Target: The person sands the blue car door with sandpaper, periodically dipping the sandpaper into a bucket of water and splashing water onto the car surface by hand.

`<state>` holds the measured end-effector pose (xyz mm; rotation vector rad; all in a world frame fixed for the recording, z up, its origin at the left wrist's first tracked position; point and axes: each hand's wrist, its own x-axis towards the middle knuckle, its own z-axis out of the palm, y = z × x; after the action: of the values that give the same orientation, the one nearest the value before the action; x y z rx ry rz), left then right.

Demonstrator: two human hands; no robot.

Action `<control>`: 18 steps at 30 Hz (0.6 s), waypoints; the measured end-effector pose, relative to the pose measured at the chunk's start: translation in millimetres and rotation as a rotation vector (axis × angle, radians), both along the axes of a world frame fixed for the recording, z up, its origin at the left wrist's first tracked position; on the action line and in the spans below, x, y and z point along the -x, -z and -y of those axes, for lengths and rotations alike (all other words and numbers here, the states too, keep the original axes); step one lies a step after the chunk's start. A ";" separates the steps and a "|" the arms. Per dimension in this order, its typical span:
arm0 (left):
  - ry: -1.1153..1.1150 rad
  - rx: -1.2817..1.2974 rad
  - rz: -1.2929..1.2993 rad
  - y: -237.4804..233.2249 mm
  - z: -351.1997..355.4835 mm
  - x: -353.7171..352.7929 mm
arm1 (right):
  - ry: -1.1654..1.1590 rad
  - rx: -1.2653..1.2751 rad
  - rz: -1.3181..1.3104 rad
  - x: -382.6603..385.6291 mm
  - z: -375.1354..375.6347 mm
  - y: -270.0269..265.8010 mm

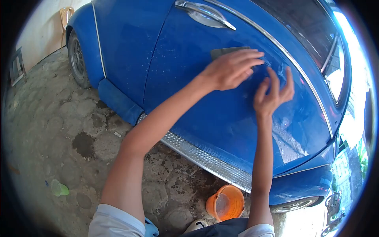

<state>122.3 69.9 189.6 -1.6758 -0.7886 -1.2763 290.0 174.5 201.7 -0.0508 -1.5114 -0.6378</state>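
The blue car door (189,98) fills the middle of the view. My left hand (235,69) is on its upper part, fingers together over a dark grey sheet of sandpaper (225,51). The sheet's far edge sticks out beyond the knuckles; the rest is hidden under the hand. To the right, my right hand (272,96) is raised in front of the door with its fingers apart and nothing in it. Above both hands is the chrome door handle (207,16). Wet, shiny patches and pale specks mark the paint.
An orange bucket (226,203) stands on the stone floor below the perforated metal running board (193,150). A green plastic cup (59,188) lies at the lower left. A chair (66,16) is by the wall behind the car's wheel (77,57).
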 end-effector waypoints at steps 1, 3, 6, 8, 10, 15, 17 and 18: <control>-0.128 0.083 -0.005 3.5 -9.3 -1.5 | 0.047 0.030 -0.036 -4.5 -3.5 -1.8; -0.382 0.067 -0.070 15.4 -16.9 -0.8 | 0.091 0.081 -0.031 -7.6 -13.4 2.0; -0.371 0.108 0.005 31.1 -8.7 19.6 | 0.180 0.122 -0.007 -7.6 -20.8 16.8; -0.460 0.115 0.014 35.8 9.4 53.8 | 0.214 0.112 0.019 -6.4 -21.4 22.0; -0.521 0.063 0.083 42.3 30.7 90.9 | 0.196 0.103 0.040 -3.9 -18.1 23.9; -0.802 0.032 0.143 70.3 79.0 145.4 | 0.192 0.119 0.041 -2.2 -17.2 26.4; -0.772 -0.006 0.145 84.5 85.6 138.5 | 0.189 0.113 0.035 -3.0 -17.8 27.8; -0.627 0.036 0.145 94.3 80.2 128.2 | 0.195 0.097 0.048 -3.8 -18.4 29.2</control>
<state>-5.9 -10.2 95.3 -1.2193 -1.3038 -0.9416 293.8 192.9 172.5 -0.2619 -1.5956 -0.7248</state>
